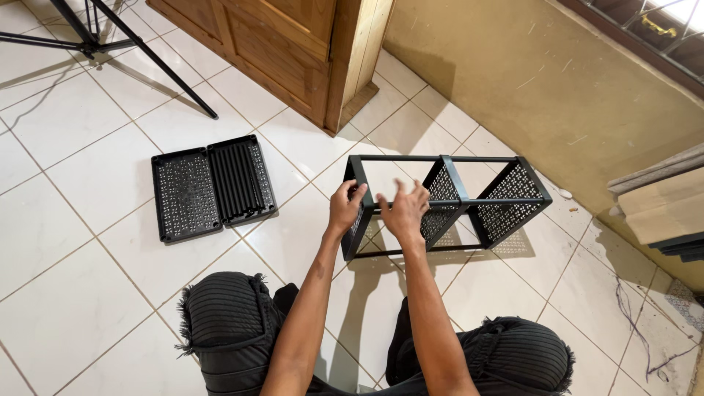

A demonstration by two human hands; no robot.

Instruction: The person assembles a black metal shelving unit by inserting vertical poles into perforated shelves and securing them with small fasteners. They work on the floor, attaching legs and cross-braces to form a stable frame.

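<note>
Down on the white tiled floor (88,213), I sat with my knees apart in dark frayed shorts (227,323) and both arms stretched forward to a black metal rack frame (447,202) that lay on its side in front of me. My left hand (345,207) was closed around the near end panel of the frame, thumb and fingers gripping its top corner. My right hand (403,209) sat just beside it on the upper front rail, fingers spread wide and slightly blurred, so I could not tell whether it truly gripped the rail or only rested against it. The frame had three perforated black panels standing upright, joined by thin bars, and it cast a patterned shadow on the tiles.

To my left, well apart from the frame, two more black perforated panels (213,187) lay flat side by side on the floor, touching each other. Beyond them stood the black legs of a tripod (110,37). A wooden door (279,44) stood ahead of me, and a yellowish wall (557,88) ran along my right.
</note>
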